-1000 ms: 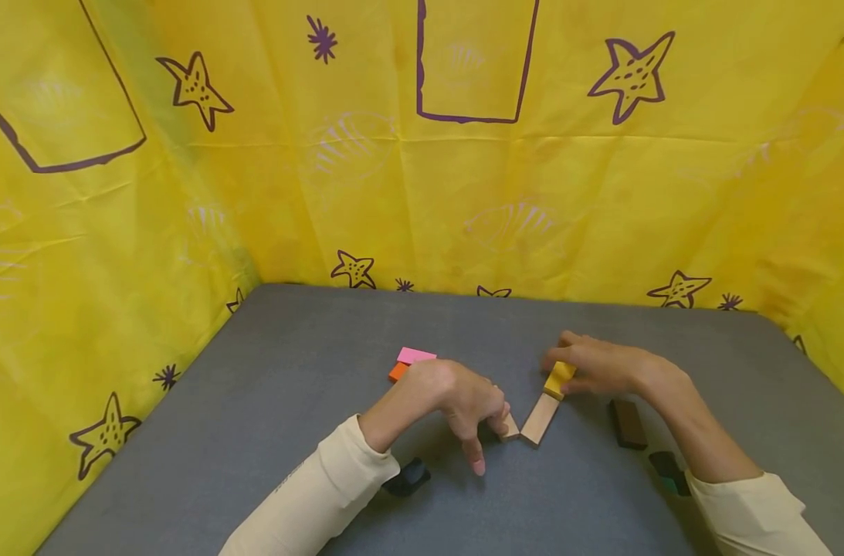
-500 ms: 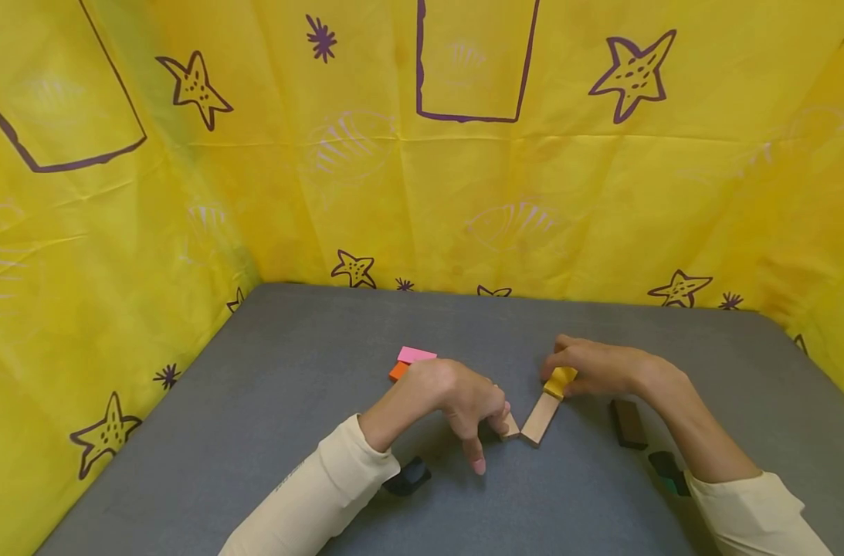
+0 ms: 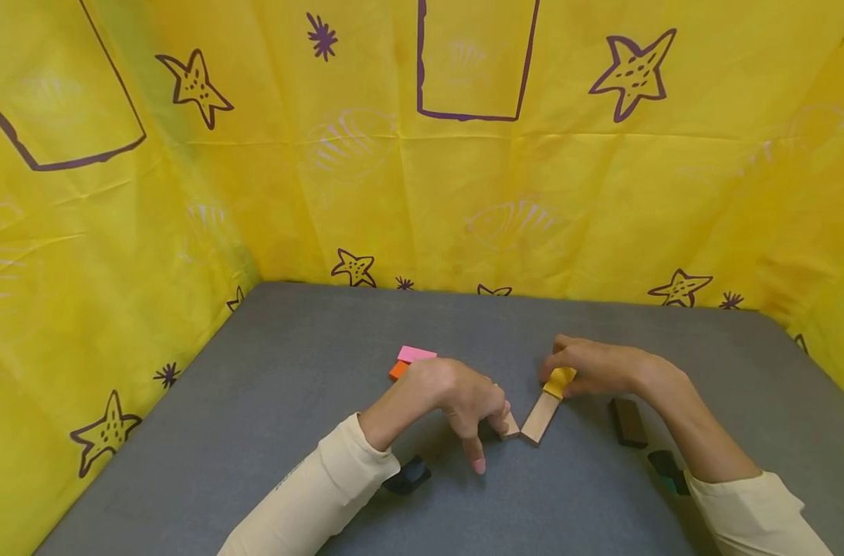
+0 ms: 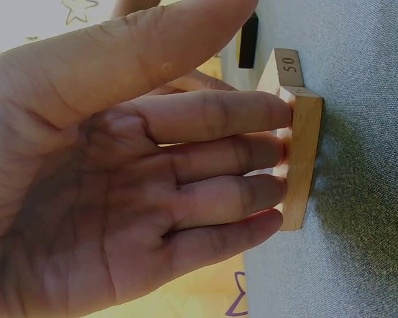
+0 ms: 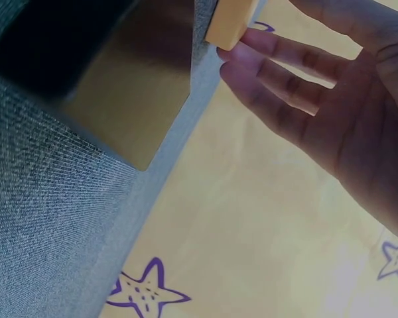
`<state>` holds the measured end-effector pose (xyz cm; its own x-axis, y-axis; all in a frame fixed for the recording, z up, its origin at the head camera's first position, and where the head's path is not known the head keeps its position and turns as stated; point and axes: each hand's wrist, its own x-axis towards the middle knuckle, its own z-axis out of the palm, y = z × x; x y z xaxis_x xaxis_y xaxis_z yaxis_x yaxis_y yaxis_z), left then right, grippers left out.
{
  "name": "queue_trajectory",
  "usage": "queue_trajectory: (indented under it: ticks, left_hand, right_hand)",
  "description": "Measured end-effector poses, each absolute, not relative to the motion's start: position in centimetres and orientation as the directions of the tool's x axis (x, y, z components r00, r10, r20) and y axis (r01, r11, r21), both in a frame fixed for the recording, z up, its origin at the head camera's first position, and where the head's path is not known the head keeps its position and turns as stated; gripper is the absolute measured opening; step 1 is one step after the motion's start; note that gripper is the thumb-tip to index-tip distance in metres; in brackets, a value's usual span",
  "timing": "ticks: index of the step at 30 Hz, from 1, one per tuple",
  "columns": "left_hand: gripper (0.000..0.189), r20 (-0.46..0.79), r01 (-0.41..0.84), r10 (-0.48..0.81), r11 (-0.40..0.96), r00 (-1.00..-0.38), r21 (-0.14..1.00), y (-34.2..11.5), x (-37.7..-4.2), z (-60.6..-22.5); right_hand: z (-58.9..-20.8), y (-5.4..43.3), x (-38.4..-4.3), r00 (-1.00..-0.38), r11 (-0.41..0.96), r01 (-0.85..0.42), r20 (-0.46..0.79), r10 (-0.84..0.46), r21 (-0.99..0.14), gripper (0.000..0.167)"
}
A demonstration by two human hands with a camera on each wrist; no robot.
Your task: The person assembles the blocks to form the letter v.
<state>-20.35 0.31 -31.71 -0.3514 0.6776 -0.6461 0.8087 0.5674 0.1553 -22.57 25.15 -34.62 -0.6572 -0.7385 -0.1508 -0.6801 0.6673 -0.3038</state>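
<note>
My left hand (image 3: 466, 398) rests its fingertips on a plain wooden block (image 4: 302, 159) lying on the grey table; the fingers are nearly straight and the thumb stands away from it. Touching that block's near end is a second plain block (image 3: 540, 419), marked 50 (image 4: 289, 65) on its end, so the two form a V. At its far end, in line with it, is a yellow block (image 3: 559, 381). My right hand (image 3: 598, 367) holds this yellow block, fingers at its far side and thumb at its near side. The left hand partly hides the first block.
A pink block (image 3: 417, 354) and an orange block (image 3: 398, 371) lie behind the left wrist. One dark brown block (image 3: 628, 423) sits under the right forearm. Dark straps of the wrist cameras (image 3: 668, 472) show below the wrists. Yellow patterned cloth (image 3: 463, 193) stands around the table.
My right hand and the yellow block have shifted slightly toward me, against the far end of the second plain block. The left hand has stayed in place.
</note>
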Motion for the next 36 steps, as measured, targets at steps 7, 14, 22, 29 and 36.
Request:
queue_trajectory:
  ticks: [7, 14, 22, 29, 36]
  left_hand:
    - [0.075, -0.652, 0.809, 0.673, 0.568, -0.349, 0.153, 0.4, -20.4, -31.69]
    - [0.075, -0.657, 0.806, 0.669, 0.571, -0.347, 0.156, 0.4, -20.44, -31.7]
    - [0.074, -0.656, 0.806, 0.674, 0.568, -0.34, 0.166, 0.39, -20.58, -31.7]
    - [0.076, -0.661, 0.8, 0.666, 0.578, -0.345, 0.165, 0.45, -20.56, -31.75]
    - [0.076, -0.659, 0.797, 0.665, 0.581, -0.35, 0.162, 0.46, -20.49, -31.78]
  right_hand:
    - [-34.66, 25.15, -22.58, -0.648, 0.658, -0.69, -0.148, -0.747, -0.3, 0.026]
    - [-34.64, 25.1, -22.54, -0.647, 0.66, -0.687, -0.156, -0.746, -0.304, 0.027]
    - [-34.46, 25.14, -22.51, -0.657, 0.673, -0.664, -0.175, -0.733, -0.327, 0.029]
    - [-34.41, 25.07, -22.49, -0.66, 0.68, -0.657, -0.187, -0.727, -0.327, 0.029]
    - [-34.65, 25.22, -22.61, -0.659, 0.678, -0.663, -0.181, -0.73, -0.319, 0.029]
